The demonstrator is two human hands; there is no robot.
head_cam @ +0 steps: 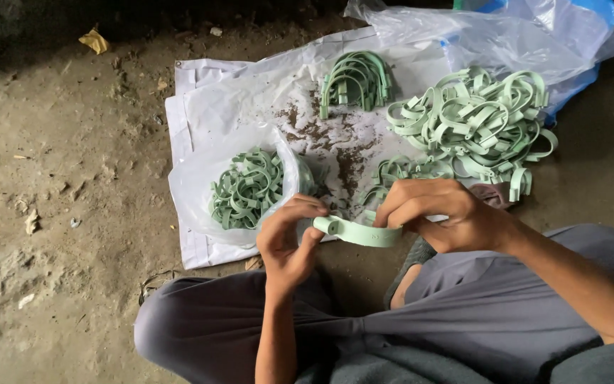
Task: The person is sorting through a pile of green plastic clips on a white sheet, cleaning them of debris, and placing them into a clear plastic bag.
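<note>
Two hands on one pale green plastic clamp (359, 232), held just above the person's lap, at the near edge of a white plastic sheet (200, 92) spread on the dirt floor (51, 178). The left hand (289, 238) has its grip pinched on the clamp's rounded end, thumb and fingers pressed together around it. The right hand (442, 213) curls over the other end, fingers closed on the strip. On the sheet, a clear bag (193, 192) holds a bunch of darker green clamps, a nested stack of curved ones (357, 78) sits further back, and a big loose pile of pale clamps (474, 117) lies to the right, beside a crumpled plastic bag (506, 35). Dark crumbs are scattered in between.
</note>
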